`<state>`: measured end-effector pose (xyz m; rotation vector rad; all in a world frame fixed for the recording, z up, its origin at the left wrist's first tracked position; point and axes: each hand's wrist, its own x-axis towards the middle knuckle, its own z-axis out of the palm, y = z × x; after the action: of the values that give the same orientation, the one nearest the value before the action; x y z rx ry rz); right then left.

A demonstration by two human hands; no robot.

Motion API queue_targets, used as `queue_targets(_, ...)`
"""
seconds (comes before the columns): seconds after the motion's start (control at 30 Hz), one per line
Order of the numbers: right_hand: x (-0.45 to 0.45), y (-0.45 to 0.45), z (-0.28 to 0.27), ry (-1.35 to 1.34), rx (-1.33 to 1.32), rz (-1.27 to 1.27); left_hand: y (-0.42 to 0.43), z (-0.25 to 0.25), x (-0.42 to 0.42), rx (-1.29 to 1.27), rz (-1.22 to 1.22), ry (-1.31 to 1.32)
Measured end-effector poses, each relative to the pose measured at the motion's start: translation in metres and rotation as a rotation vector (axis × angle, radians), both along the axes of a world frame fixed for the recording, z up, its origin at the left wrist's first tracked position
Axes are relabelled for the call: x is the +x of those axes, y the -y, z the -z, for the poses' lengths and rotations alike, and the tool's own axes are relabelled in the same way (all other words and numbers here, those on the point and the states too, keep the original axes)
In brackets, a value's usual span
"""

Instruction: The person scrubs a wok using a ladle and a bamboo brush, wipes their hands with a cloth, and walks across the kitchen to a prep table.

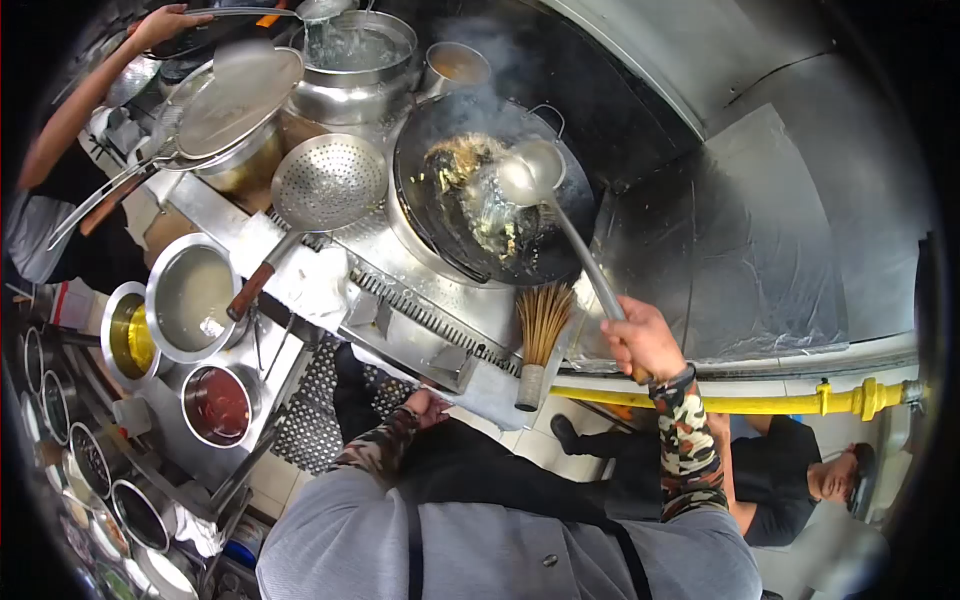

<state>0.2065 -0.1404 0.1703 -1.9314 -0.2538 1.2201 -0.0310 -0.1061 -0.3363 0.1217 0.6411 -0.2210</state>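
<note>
My right hand [645, 342] is wrapped round the handle of a long steel ladle [590, 262]. The ladle's bowl hangs over a dark wok [425, 215], where browned food [465, 165] smokes and liquid runs down beneath the bowl. Low at the stove's front edge is my left hand [428, 407], its fingers partly hidden, so I cannot tell what it holds. A bamboo brush [543, 330] lies on the front edge between my two hands. Left of the wok rests a perforated strainer [330, 183] with a wooden handle.
A large pot [355, 75] and a small pot [457, 68] stand behind. At left are bowls of cloudy liquid [195, 298], yellow oil [135, 338] and red sauce [220, 405]. A co-worker's arm [85, 110] reaches in upper left; another person [785, 475] is lower right, beyond a yellow pipe [740, 404].
</note>
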Motion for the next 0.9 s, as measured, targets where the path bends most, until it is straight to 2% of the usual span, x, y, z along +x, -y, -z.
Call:
queue_targets(0.03,-0.003,0.012,0.003,0.135,-0.016,-0.04,-0.012,-0.003,-0.014,-0.049,0.045,0.21)
queue_targets(0.07,-0.005,0.024,0.006,0.271,-0.027,-0.078,-0.033,-0.05,-0.031,-0.042,0.105,0.228)
queue_targets(0.1,-0.006,0.034,0.015,0.261,-0.004,-0.09,-0.053,-0.091,-0.042,-0.02,0.092,0.217)
queue_targets(0.17,-0.004,0.054,0.054,0.641,0.009,-0.114,-0.089,-0.162,-0.06,0.64,0.736,0.041)
queue_targets(0.2,-0.002,0.063,0.093,0.892,0.157,-0.135,-0.108,-0.203,-0.059,0.839,0.887,0.08)
queue_targets(0.23,-0.012,0.064,0.112,0.793,0.087,-0.072,-0.116,-0.201,-0.061,1.079,0.663,0.351)
queue_targets(0.27,-0.02,0.064,0.145,0.889,0.127,-0.058,-0.123,-0.246,-0.049,1.236,0.527,0.368)
queue_targets(0.3,-0.032,0.057,0.158,0.873,0.198,-0.064,-0.13,-0.274,-0.029,1.407,0.274,0.403)
queue_targets(0.33,-0.022,0.058,0.216,1.187,0.336,-0.079,-0.137,-0.328,-0.008,1.816,0.108,0.349)
queue_targets(0.37,-0.044,0.042,0.195,0.947,0.223,-0.008,-0.144,-0.361,0.012,2.199,-0.125,0.319)
queue_targets(0.43,-0.051,0.029,0.206,0.931,0.148,0.057,-0.17,-0.376,0.062,2.526,-0.336,0.334)
queue_targets(0.5,-0.037,0.02,0.208,0.865,0.207,0.066,-0.194,-0.336,0.107,2.546,-0.053,0.364)
queue_targets(0.53,-0.037,0.004,0.182,1.043,0.287,-0.021,-0.2,-0.328,0.115,2.54,0.202,0.363)
queue_targets(0.57,-0.02,-0.009,0.185,1.1,0.373,-0.055,-0.203,-0.323,0.117,2.514,0.458,0.36)
queue_targets(0.63,-0.025,-0.063,0.11,0.447,0.391,0.118,-0.203,-0.311,0.114,2.394,0.168,0.453)
queue_targets(0.67,-0.014,-0.091,0.091,0.451,0.316,0.051,-0.207,-0.327,0.098,2.407,-0.034,0.515)
queue_targets(0.7,-0.002,-0.12,0.078,0.312,0.388,0.044,-0.212,-0.347,0.075,2.404,-0.225,0.575)
queue_targets(0.83,0.021,-0.263,0.036,0.285,0.312,0.029,-0.25,-0.36,0.009,2.273,-0.246,0.433)
queue_targets(0.87,0.03,-0.294,0.035,0.252,0.317,-0.02,-0.262,-0.36,-0.008,2.071,-0.137,0.417)
queue_targets(0.9,0.026,-0.324,0.035,0.353,0.318,-0.001,-0.273,-0.36,-0.025,1.867,-0.033,0.399)
